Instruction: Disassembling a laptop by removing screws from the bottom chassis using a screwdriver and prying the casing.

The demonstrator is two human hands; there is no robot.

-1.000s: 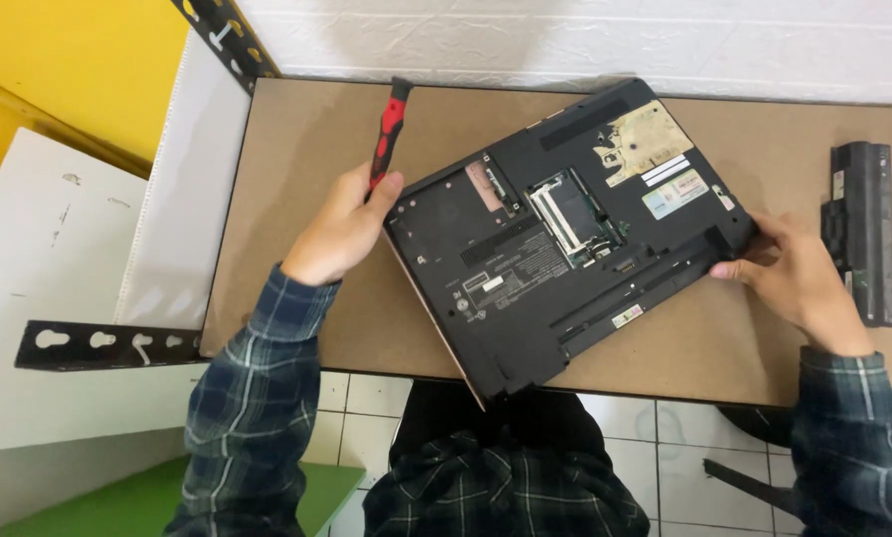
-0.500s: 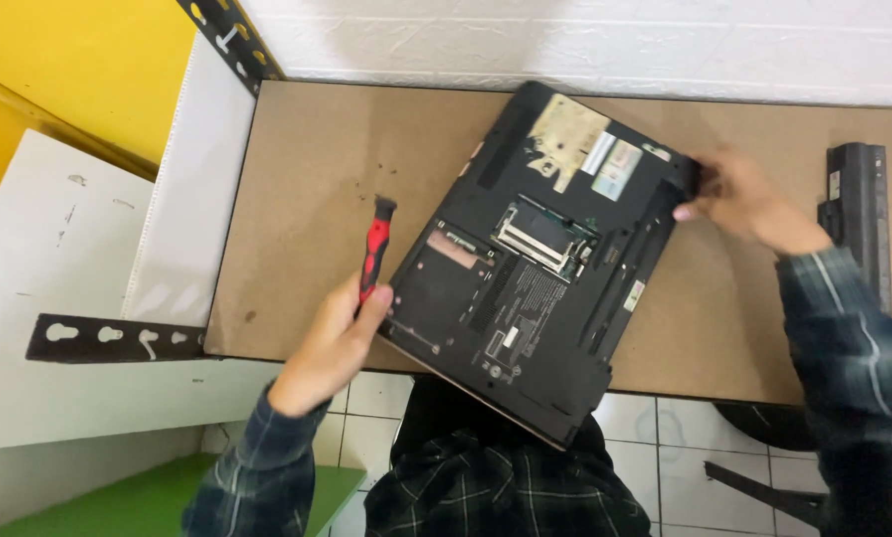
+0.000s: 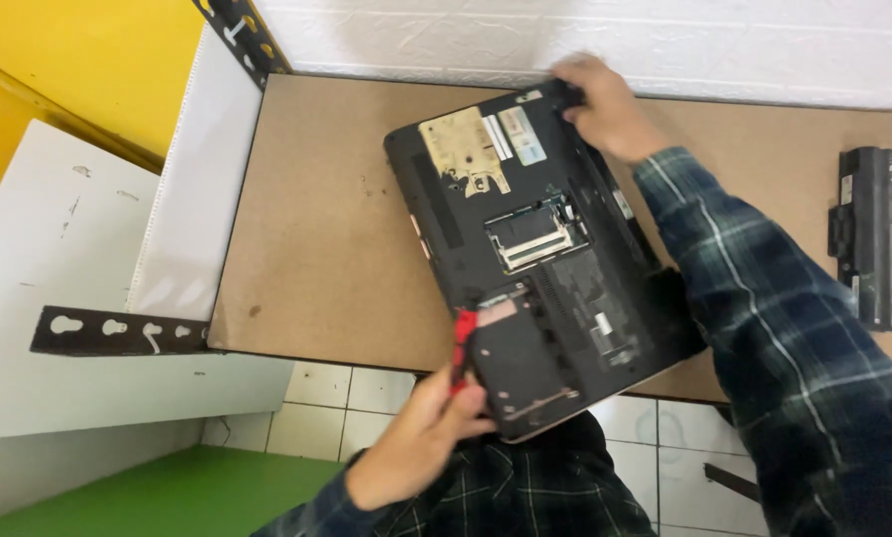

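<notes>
An upturned black laptop (image 3: 540,254) is seen lying bottom side up on the brown tabletop (image 3: 327,219), its near corner jutting past the table's front edge. Since the earlier frames it has been swung round: half a second ago it lay more diagonally across the board, and now its long side runs nearly away from the person, so that the open memory bay (image 3: 534,234) and the lower cover panel are brought close to the body. The far corner is gripped by the right hand (image 3: 605,104), fingers curled over the edge. A red-and-black screwdriver (image 3: 462,343) is clasped in the left hand (image 3: 421,447), which has been drawn back to the near corner and is pressed against the casing there. The turn appears meant to put the near panel within the tool's reach. A removed black battery pack (image 3: 869,234) is left well apart, at the table's right end.
</notes>
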